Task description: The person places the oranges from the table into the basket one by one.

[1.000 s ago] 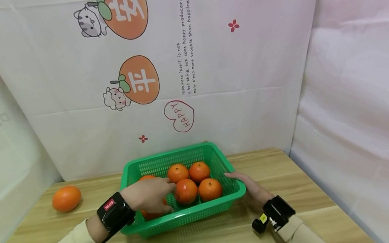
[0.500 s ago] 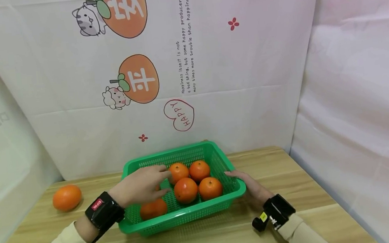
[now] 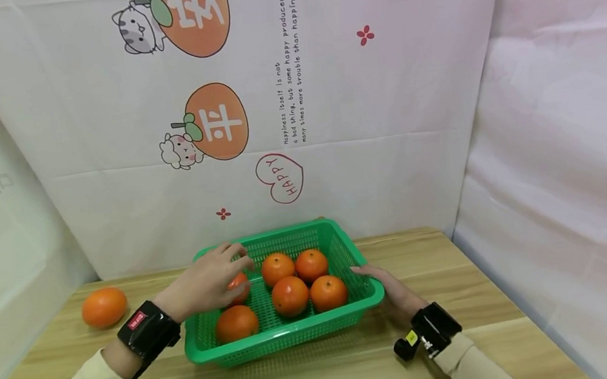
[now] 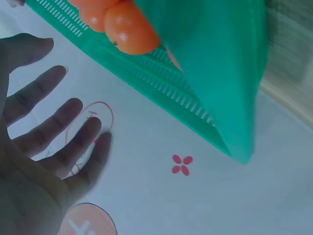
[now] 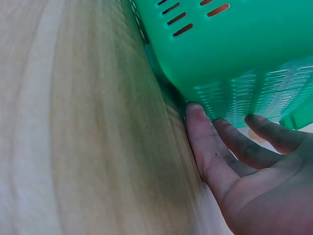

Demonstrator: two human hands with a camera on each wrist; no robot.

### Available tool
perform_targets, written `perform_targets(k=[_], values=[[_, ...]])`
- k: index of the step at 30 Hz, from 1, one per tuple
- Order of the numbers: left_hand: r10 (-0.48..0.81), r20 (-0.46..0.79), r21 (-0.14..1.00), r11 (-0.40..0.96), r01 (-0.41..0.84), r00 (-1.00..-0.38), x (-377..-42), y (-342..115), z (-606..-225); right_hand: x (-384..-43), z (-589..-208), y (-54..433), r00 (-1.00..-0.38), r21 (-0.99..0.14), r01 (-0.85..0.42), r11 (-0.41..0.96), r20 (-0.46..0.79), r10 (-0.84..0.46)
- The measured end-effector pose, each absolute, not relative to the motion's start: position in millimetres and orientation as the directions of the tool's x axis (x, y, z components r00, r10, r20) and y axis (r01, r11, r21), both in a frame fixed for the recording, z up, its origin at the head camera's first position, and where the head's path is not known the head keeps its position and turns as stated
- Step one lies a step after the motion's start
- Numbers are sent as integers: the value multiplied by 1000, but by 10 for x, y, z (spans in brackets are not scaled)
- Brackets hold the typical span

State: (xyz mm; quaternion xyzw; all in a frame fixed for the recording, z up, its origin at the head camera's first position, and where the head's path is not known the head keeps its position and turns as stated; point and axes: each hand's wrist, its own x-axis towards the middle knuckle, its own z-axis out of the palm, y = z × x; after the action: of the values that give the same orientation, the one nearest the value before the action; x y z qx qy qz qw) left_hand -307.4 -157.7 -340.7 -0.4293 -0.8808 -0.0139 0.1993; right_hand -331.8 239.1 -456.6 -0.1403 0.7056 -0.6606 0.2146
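Note:
A green plastic basket (image 3: 290, 334) stands on the table with several oranges (image 3: 290, 296) in it. My left hand (image 3: 208, 282) hovers over the basket's left end, fingers spread and loosely bent, holding nothing. In the head view it partly hides one orange (image 3: 240, 288); another orange (image 3: 236, 324) lies just below it, at the near left corner. The left wrist view shows that hand's fingers (image 4: 44, 129) apart from the basket. At the basket's right end my right hand (image 3: 392, 291) grips the rim, its fingertips (image 5: 196, 111) against the outer wall in the right wrist view.
A lone orange (image 3: 104, 307) lies on the wooden table (image 3: 310, 378), left of the basket. A printed white cloth (image 3: 365, 147) hangs directly behind the basket, and white cloth walls (image 3: 571, 176) close off both sides.
My left hand has drawn back leftward and up from among the oranges, uncovering the near-left one. The right hand and the basket have stayed in place.

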Motion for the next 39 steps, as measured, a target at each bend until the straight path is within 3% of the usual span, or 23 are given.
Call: perform_targets(k=[11, 20, 35, 39], values=[[731, 380, -142, 652, 745, -567, -3068, -1687, -3437, -3440, -4738, 2452, -852, -996, 61, 57, -82, -518], [638, 426, -106, 740, 665, -642, -3069, -1869, -3455, -3406, -4682, 2409, -865, -994, 80, 75, -106, -490], [585, 500, -110, 775, 623, -639, -3079, -2160, -3555, -3309, -4569, 2382, -876, -993, 62, 96, -100, -471], [509, 483, -79, 835, 544, -712, -3049, -2220, -3581, -3377, -4650, 2410, -869, -994, 78, 82, -108, -482]])
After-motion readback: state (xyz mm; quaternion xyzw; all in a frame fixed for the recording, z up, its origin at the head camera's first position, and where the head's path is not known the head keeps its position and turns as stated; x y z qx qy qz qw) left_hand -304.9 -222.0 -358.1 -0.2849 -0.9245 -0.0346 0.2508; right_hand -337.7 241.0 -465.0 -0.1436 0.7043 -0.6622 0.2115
